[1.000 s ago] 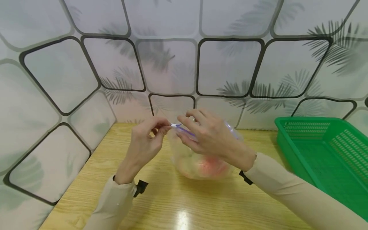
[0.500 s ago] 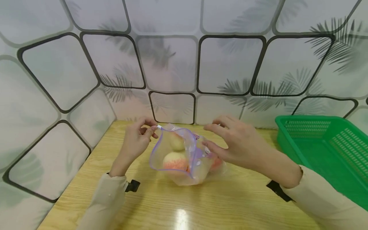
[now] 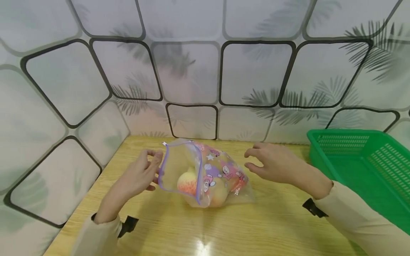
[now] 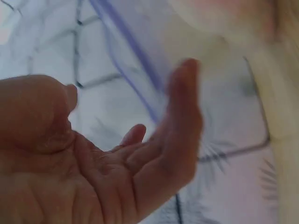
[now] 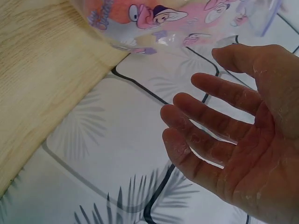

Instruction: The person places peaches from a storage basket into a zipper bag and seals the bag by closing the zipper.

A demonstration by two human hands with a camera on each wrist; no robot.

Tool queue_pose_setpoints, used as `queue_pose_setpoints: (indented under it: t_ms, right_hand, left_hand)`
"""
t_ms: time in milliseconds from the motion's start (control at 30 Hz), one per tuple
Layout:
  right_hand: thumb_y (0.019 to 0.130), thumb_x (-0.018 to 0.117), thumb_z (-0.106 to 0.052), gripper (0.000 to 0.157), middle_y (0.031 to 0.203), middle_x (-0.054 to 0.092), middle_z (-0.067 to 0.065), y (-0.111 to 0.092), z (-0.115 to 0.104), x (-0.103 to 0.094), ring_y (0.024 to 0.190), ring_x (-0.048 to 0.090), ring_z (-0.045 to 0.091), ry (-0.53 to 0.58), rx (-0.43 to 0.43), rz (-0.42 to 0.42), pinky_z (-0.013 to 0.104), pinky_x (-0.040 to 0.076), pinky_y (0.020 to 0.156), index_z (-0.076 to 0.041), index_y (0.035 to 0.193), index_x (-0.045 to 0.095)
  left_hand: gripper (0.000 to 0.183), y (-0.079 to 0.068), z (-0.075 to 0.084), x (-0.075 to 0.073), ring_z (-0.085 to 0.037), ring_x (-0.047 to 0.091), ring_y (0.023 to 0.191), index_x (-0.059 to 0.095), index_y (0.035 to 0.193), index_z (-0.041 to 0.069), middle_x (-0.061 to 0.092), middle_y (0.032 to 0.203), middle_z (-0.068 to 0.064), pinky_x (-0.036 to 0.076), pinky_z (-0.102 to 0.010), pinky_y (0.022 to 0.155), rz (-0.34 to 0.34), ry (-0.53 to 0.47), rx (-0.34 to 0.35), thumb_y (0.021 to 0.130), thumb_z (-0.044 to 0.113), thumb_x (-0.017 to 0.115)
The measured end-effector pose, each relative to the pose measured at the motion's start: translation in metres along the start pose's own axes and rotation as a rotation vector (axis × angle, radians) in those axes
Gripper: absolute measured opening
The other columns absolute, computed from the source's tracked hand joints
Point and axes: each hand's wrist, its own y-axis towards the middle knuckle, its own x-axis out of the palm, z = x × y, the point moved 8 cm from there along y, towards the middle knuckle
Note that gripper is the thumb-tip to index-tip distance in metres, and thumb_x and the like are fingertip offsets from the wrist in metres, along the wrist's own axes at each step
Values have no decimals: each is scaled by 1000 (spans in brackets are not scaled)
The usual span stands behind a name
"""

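A clear zip bag (image 3: 211, 174) with a purple edge and printed cartoon figures lies on the wooden table, its mouth gaping to the left. Inside it is a yellow and red peach (image 3: 187, 183), with more fruit partly hidden behind the print. At the mouth's top corner sits a small white zip slider (image 3: 164, 144). My left hand (image 3: 137, 177) is beside the mouth, loosely spread, its fingertips right at the purple edge; the left wrist view shows nothing in the palm. To the right of the bag, my right hand (image 3: 278, 161) hovers apart from it with relaxed fingers.
A green plastic basket (image 3: 330, 174) with slotted walls stands at the right. A patterned cloth (image 3: 192, 78) with leaf prints rises behind the table (image 3: 173, 227) and along its left side.
My left hand has let go of the bag's slider corner and moved down and left. My right hand has drawn away to the right. The bag has settled on the table, its mouth opened leftward.
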Motion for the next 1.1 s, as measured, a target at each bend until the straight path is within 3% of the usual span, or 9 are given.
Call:
queue_pose_setpoints:
  t_ms: [133,233,367,533,633,767,833,967,1100]
  right_hand:
    - [94,74,-23,18,97,70,4,1,8,5,72,64,14,13,12,-12,34,56,63,-12,108,74]
    - [94,73,-23,18,100,71,5,1,14,4,72,65,14,8,37,-16,34,56,61,-12,108,74]
    - [95,73,-25,18,100,72,5,0,15,4,73,66,15,8,50,-10,35,56,62,-13,107,75]
    - [95,73,-25,17,100,71,5,-3,17,6,74,66,16,14,55,-9,36,56,63,-13,107,74]
    - [95,73,-25,17,100,71,5,-5,21,5,72,64,15,5,65,-7,36,56,64,-12,107,74]
    - [94,73,-25,18,102,72,5,-8,26,2,73,65,15,2,85,-3,37,57,64,-13,107,75]
    - [95,73,-25,18,104,73,6,-9,28,1,74,66,16,9,96,-4,36,57,64,-13,107,75]
    - [95,72,-26,20,105,73,7,-11,31,-2,73,66,15,15,114,-6,33,56,61,-12,109,75]
    - [96,71,-26,22,106,73,7,-12,32,-9,75,67,17,21,125,15,33,56,61,-11,112,74]
  left_hand:
    - [62,-16,33,24,-23,67,93,31,147,11,63,123,-20,58,-39,76,11,106,71,108,60,25]
    - [71,-7,51,41,-23,63,90,41,140,10,56,123,-18,52,-39,80,38,224,80,104,69,25]
    - [65,9,60,55,-22,59,79,56,120,4,52,121,-19,49,-34,73,58,331,73,100,66,47]
    - [30,12,53,57,-25,54,82,59,97,0,51,111,-25,48,-33,68,5,374,72,98,31,58]
    - [27,12,38,51,-20,49,67,59,83,3,54,86,-15,41,-27,55,-75,346,30,99,25,55]
    - [24,16,25,38,-9,40,51,61,79,3,48,63,1,33,-20,47,-115,293,76,99,14,53]
    - [18,20,25,27,-10,43,53,67,91,-3,57,69,-2,35,-20,48,-74,277,131,97,7,53]
    - [27,27,39,4,-17,51,62,72,105,-6,72,89,-16,43,-27,55,113,316,278,86,-8,52]
    - [33,23,70,-11,-25,65,83,74,93,2,74,96,-12,52,-39,71,315,455,535,76,-18,54]
